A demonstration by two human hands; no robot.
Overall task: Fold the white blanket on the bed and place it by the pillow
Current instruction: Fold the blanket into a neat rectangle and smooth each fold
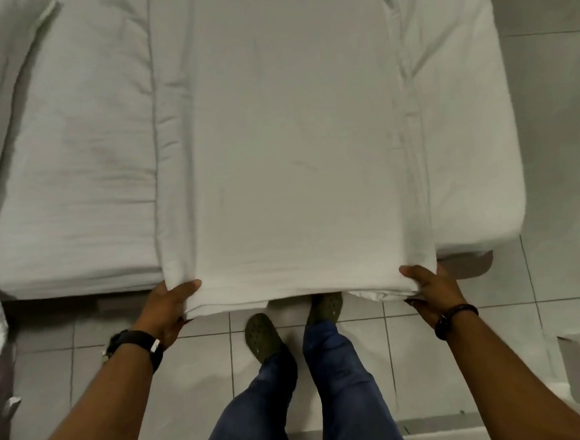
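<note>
Head view: the white blanket [290,144] is lying as a long folded strip on the bed [70,187], its long axis running from near to far and its near edge overhanging the bed's near edge above the tiled floor [197,381]. The left hand [169,307] is pinching the near-left corner and the right hand [430,289] the near-right corner, fingers closed on the layered cloth. Bare mattress is showing left and right of the strip; open floor is lying to the right.

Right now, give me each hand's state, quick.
Left hand: closed on the white blanket, near-left corner.
Right hand: closed on the blanket's near-right corner.
</note>
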